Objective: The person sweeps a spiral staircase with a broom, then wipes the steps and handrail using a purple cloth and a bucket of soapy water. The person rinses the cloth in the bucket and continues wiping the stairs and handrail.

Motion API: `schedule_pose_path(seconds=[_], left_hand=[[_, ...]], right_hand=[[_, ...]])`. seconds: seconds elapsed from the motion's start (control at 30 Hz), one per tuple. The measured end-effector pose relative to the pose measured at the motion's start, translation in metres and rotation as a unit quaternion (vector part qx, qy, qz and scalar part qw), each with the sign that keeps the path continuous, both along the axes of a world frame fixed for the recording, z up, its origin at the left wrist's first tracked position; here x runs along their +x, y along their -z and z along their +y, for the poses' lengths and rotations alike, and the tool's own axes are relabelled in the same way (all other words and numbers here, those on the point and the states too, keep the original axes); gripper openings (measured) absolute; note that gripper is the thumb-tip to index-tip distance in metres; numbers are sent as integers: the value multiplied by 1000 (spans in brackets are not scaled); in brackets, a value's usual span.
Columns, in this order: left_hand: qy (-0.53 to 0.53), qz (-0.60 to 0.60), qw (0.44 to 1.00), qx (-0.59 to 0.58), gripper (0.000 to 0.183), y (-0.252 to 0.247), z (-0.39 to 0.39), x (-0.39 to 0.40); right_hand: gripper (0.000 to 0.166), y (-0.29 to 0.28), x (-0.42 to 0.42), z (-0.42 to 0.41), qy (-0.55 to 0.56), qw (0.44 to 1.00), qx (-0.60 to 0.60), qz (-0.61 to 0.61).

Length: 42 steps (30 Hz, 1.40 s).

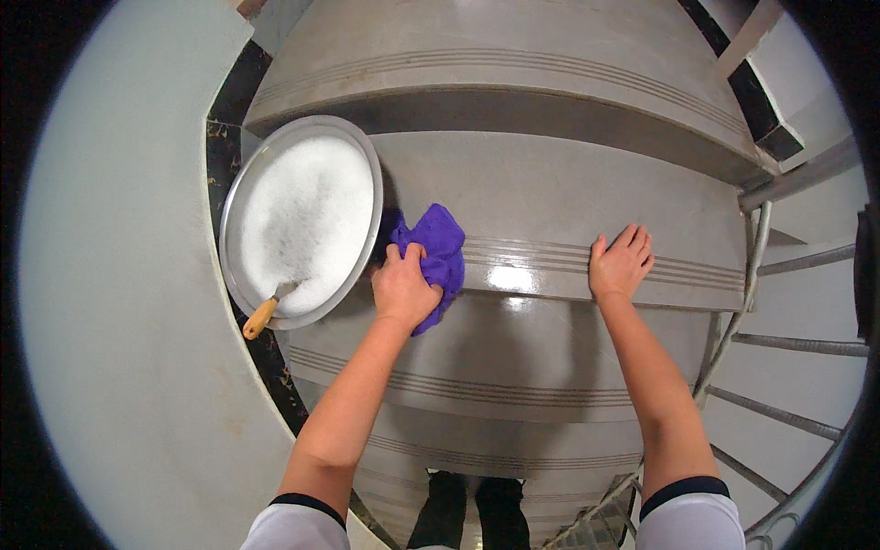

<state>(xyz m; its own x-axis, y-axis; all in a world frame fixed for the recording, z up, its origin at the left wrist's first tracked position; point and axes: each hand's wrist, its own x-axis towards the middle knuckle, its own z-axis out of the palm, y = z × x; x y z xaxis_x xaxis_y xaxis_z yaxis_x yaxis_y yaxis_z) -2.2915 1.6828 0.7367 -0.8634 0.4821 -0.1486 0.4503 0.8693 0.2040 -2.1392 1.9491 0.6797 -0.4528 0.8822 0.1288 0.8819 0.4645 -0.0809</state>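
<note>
My left hand (407, 285) grips a bunched purple cloth (443, 240) at the front edge of a tiled stair step (550, 179). Part of the cloth hangs below the edge. My right hand (621, 265) lies palm down on the same step, fingers spread, over the grooved lines near its edge. Left of the cloth stands a round metal basin (375, 185) full of white suds (309, 199). A tool with a wooden handle (260, 318) leans over the basin's near rim; its metal end goes into the foam and is partly hidden.
A pale wall (137, 240) with black marbled skirting (223, 155) runs along the left. Metal railing bars (801, 345) border the right side. Another step (495, 41) rises beyond, and lower steps (509, 375) descend towards my legs (443, 512).
</note>
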Motion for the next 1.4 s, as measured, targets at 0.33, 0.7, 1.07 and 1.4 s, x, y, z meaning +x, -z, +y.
schedule_pose_path(seconds=[0.33, 0.7, 1.07, 1.4], left_hand=[[126, -3, 991, 40, 41, 1, 46, 41], [230, -40, 958, 165, 43, 15, 95, 105], [225, -115, 947, 198, 67, 5, 79, 83], [-53, -42, 906, 418, 43, 50, 64, -4]], right_hand=[[63, 4, 1, 2, 1, 1000, 7, -2], [64, 8, 2, 1, -7, 1000, 18, -9], [64, 7, -1, 1, -9, 999, 9, -38], [68, 4, 11, 10, -1, 1000, -5, 21]])
